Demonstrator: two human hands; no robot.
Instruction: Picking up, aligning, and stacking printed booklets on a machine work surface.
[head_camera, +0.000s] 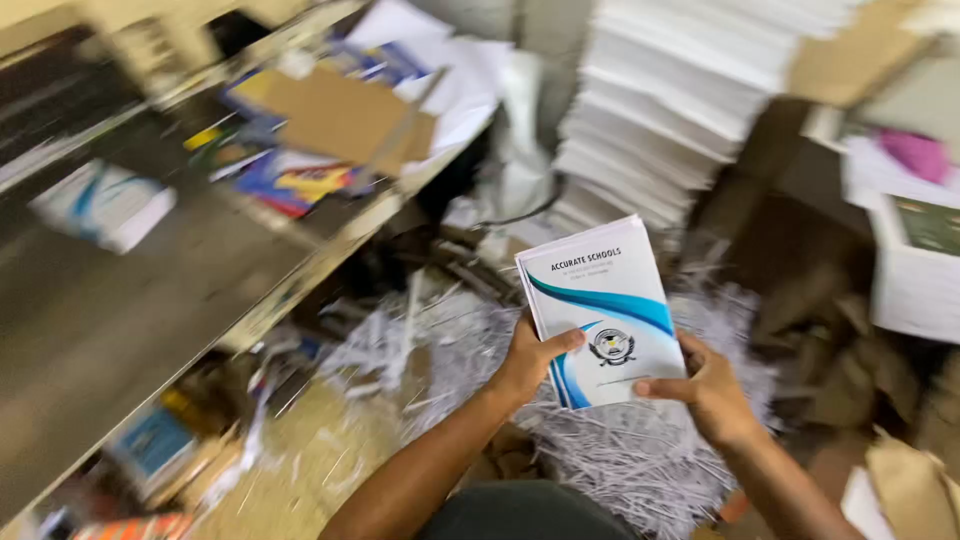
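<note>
A stack of white booklets with a blue swoosh cover (603, 310) is held upright in mid-air over a heap of shredded paper trimmings (620, 450), cover facing the camera. It is clamped at the lower left edge by the left hand (525, 362) (thumb across the cover) and pinched at the lower right corner by the right hand (712, 392), so the stack stays square. A similar booklet (103, 205) lies well apart on the metal table (120, 330), with tall white paper stacks (670, 100) behind.

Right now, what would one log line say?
left hand: grips booklet | right hand: grips booklet | below: paper shreds | behind: paper stack
</note>
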